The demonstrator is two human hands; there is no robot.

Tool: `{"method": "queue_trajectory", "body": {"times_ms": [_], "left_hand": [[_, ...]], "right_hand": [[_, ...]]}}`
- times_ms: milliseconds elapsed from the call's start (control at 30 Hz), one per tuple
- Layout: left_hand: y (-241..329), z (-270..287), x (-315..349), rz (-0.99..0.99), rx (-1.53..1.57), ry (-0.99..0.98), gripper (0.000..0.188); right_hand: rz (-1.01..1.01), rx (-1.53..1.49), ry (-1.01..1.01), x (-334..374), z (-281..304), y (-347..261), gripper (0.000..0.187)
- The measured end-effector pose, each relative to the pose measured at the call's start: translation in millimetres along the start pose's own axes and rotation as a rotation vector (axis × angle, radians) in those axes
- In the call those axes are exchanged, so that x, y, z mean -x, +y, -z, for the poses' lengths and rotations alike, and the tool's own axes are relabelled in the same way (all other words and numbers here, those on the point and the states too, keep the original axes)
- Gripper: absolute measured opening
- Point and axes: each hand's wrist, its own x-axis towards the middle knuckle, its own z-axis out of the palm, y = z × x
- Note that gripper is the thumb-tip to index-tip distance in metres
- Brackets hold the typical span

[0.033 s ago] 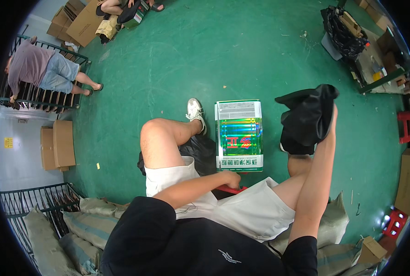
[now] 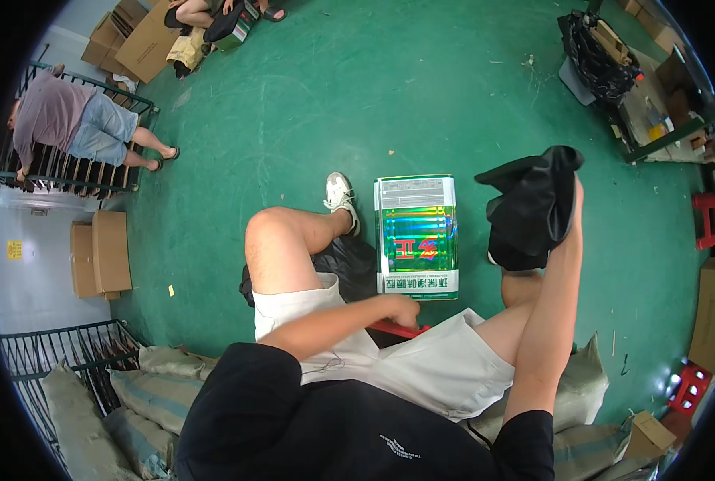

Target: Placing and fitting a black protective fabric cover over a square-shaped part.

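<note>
My right hand (image 2: 577, 199) is raised at the right, mostly hidden by a black, shiny, leather-like piece (image 2: 534, 204) that it holds up. The piece hangs in loose folds above my right knee; its kind cannot be made out. In front of my lap, my left hand (image 2: 403, 310) is closed, fingers pointing down, close to a red plastic edge (image 2: 397, 328) between my thighs. Whatever it may grip is hidden. Just beyond it stands a rectangular green metal tin (image 2: 416, 228) with a shiny label, between my feet.
Black sheet material (image 2: 345, 260) lies beside my left leg. Woven sacks (image 2: 153, 393) surround my seat. A person (image 2: 81, 120) bends over a slatted rack at the far left; another sits at the top. A cluttered workbench (image 2: 666, 120) and red stools (image 2: 704, 220) stand at the right.
My right hand and the black piece have shifted slightly to the left. My left hand has moved up a little, toward the tin.
</note>
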Motion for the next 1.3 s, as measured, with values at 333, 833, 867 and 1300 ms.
{"method": "queue_trajectory", "body": {"times_ms": [333,833,867,1300], "left_hand": [[-4,195,140,-0.31,1.26,0.784,0.049],[-98,173,91,-0.329,2.248,0.998,0.035],[-105,174,94,-0.365,2.237,0.986,0.038],[-93,169,105,-0.476,2.268,1.095,0.046]], "right_hand": [[0.245,0.881,-0.514,25,-72,25,0.025],[-0.092,1.462,-0.784,93,-118,103,0.051],[-0.086,1.453,-0.712,83,-106,112,0.051],[-0.6,0.728,-0.569,66,-94,197,0.032]]}}
